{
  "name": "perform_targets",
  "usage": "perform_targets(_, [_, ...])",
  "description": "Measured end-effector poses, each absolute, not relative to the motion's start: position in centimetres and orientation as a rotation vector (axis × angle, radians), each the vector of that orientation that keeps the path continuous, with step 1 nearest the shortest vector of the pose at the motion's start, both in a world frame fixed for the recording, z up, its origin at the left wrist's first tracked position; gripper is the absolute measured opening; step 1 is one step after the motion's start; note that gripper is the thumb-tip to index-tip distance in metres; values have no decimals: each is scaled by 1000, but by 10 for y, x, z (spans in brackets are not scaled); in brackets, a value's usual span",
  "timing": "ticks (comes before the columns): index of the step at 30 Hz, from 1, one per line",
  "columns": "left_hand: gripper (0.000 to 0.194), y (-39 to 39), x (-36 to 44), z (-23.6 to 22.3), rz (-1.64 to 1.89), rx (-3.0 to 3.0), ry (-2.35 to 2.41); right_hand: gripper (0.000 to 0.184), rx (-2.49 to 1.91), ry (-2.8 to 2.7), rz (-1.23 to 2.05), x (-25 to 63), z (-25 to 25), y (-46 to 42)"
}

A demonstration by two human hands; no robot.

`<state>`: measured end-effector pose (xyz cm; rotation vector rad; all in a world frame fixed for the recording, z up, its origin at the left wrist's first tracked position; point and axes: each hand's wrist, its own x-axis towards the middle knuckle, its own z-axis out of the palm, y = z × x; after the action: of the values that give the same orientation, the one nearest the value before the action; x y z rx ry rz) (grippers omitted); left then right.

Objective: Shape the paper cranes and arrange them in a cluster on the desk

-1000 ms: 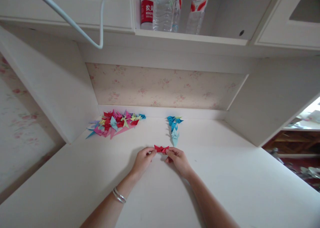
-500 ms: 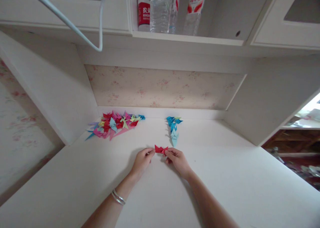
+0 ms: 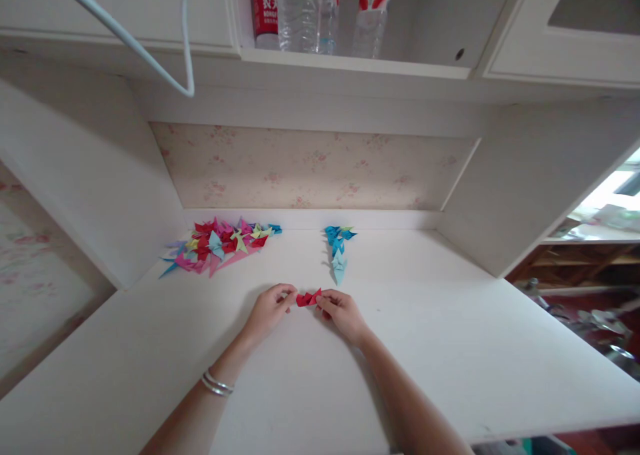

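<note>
A small red folded-paper crane (image 3: pixel 308 299) is held just above the white desktop, between both hands. My left hand (image 3: pixel 270 310) pinches its left end with thumb and forefinger. The right end is gripped by the fingertips of my right hand (image 3: pixel 343 314), which hide part of that wing. Just beyond, a short row of blue and pale-blue paper cranes (image 3: pixel 339 266) runs away from me, with a bit of yellow-green at its far end. To the left lies a heap of many-coloured paper cranes (image 3: pixel 216 243).
The white desk (image 3: pixel 300 388) is boxed in by side panels and a flowered back wall (image 3: pixel 310 168). Overhead, a cabinet shelf (image 3: pixel 355 63) holds several plastic bottles (image 3: pixel 297 15). A pale cable (image 3: pixel 130 42) hangs at upper left. Blurred household items are beyond the desk's right edge.
The head view has shifted slightly, so the scene sits further left and higher. Both hands keep hold of the red crane, whose raised points have changed angle a little.
</note>
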<state>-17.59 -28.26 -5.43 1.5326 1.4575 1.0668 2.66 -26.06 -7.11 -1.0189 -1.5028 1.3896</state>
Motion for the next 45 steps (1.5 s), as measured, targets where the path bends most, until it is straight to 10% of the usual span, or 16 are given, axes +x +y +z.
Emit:
perform_targets(14, [19, -223, -170, 16, 280, 2275, 1561, 36, -1027, -1225, 1285, 31, -64, -258])
perform_targets(22, [23, -142, -127, 56, 393, 2329, 1653, 38, -1143, -1247, 1317, 24, -77, -252])
perform_targets(45, [39, -10, -10, 2, 277, 2112, 1918, 38, -1407, -1593, 1120, 19, -80, -245])
